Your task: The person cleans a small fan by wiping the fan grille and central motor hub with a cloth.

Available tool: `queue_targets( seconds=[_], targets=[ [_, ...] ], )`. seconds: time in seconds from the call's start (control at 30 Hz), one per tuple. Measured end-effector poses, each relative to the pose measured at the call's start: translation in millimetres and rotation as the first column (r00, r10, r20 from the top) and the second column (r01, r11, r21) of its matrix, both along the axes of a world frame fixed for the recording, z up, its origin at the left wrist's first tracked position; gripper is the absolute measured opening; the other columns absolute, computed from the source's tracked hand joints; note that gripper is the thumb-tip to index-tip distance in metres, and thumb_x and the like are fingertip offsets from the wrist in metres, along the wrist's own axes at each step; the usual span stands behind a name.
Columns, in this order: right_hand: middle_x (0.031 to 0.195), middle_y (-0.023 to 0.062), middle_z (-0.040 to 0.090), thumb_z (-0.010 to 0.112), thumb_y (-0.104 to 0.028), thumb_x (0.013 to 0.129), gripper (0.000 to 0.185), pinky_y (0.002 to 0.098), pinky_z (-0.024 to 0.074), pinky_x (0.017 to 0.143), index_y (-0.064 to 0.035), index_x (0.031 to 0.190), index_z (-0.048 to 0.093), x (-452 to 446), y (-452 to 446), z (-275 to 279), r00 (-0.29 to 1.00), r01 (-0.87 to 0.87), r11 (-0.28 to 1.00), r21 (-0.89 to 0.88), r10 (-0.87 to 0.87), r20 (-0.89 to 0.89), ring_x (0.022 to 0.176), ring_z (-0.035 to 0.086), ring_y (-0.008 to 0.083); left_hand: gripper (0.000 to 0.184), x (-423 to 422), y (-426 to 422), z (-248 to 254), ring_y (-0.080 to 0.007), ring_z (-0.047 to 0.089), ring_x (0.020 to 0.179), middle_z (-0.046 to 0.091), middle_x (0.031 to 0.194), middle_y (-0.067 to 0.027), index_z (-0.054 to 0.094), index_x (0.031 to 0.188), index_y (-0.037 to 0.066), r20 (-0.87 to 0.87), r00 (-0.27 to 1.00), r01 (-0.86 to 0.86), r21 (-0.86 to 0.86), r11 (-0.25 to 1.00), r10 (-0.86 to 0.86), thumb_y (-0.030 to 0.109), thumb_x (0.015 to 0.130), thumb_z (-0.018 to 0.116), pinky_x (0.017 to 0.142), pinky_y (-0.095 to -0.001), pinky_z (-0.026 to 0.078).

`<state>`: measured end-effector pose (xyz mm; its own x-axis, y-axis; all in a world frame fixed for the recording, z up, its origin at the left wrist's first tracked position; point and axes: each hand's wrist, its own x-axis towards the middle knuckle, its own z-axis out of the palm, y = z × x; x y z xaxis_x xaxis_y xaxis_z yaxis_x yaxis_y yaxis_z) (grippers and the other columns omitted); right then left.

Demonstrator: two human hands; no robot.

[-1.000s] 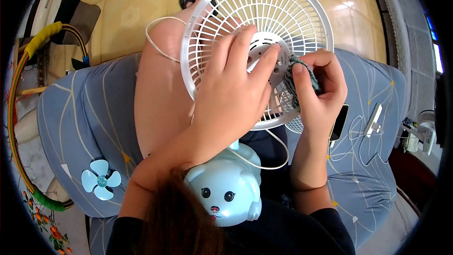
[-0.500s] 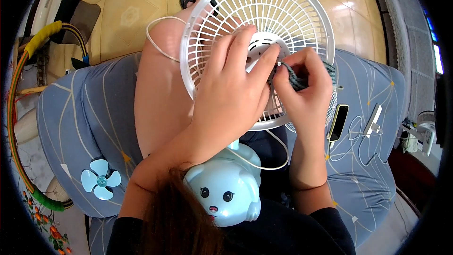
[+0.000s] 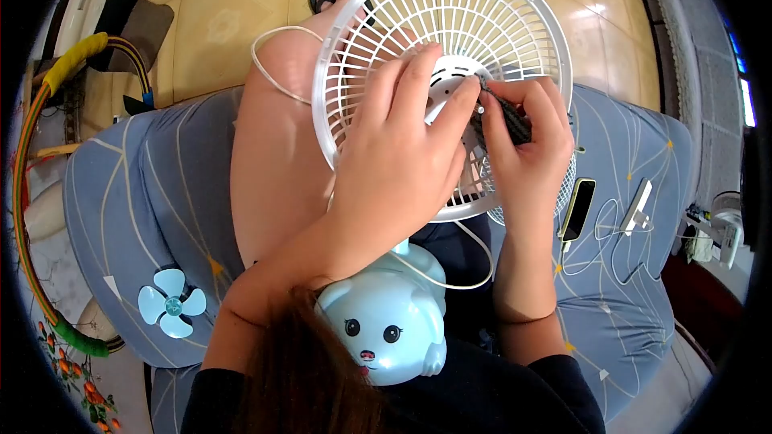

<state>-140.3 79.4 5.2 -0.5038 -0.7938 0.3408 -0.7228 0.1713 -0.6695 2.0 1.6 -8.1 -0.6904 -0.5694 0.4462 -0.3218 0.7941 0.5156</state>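
Note:
A white fan grille (image 3: 562, 32) stands over my lap, with a pale motor hub at its centre and a small metal shaft (image 3: 480, 109). My left hand (image 3: 386, 149) lies over the grille and hub with its fingers stretched out, the index fingertip close to the shaft. Beside it, my right hand (image 3: 540, 124) pinches a dark grey-green cloth (image 3: 511, 119) against the shaft area; the fingertips partly hide the contact. Below the grille is the fan's light-blue, dog-shaped base (image 3: 386, 321), resting against my body.
A light-blue fan blade (image 3: 172, 305) lies on the patterned sofa (image 3: 177, 193) to the left. On the right are a phone (image 3: 577, 209) and a white power strip (image 3: 636, 205) with cables. A taped hoop (image 3: 20, 193) leans at the far left. A white cord loops around the fan.
My right fingers have shifted slightly up with the cloth at the shaft, and the wrist has turned a little. The grille has moved slightly to the right. My left hand stays nearly in place.

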Motion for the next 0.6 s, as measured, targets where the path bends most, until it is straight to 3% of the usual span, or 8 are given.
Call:
queue_targets(
  seconds=[0.2,0.6],
  targets=[
    [0.086,0.0147,0.061,0.077,0.003,0.085,0.013,0.0374,0.0520,0.069,0.0025,0.096,0.069,7.6,14.2,5.7,0.998,-0.038,0.995,0.097,0.033,0.050,0.076,0.064,0.0305,0.049,-1.4,0.2,-0.1,-0.0399,0.055,0.122,0.055,0.140,-0.0244,0.070,0.129,0.002,-0.008,1.000,0.018,-0.010,1.000,-0.018,0.008,0.081,0.075,0.104,-0.0475,0.050],
    [0.091,0.0186,0.065,0.074,0.000,0.089,0.013,0.0420,0.0532,0.074,0.0030,0.097,0.065,-5.4,-3.0,-7.6,0.997,0.077,0.997,-0.011,-0.077,-0.011,0.081,0.065,0.0362,0.051,-3.3,3.0,3.1,-0.0393,0.053,0.123,0.054,0.141,-0.0234,0.069,0.131,0.002,0.049,0.999,0.009,-0.023,1.000,-0.008,0.013,0.082,0.076,0.106,-0.0468,0.049]
  ],
)
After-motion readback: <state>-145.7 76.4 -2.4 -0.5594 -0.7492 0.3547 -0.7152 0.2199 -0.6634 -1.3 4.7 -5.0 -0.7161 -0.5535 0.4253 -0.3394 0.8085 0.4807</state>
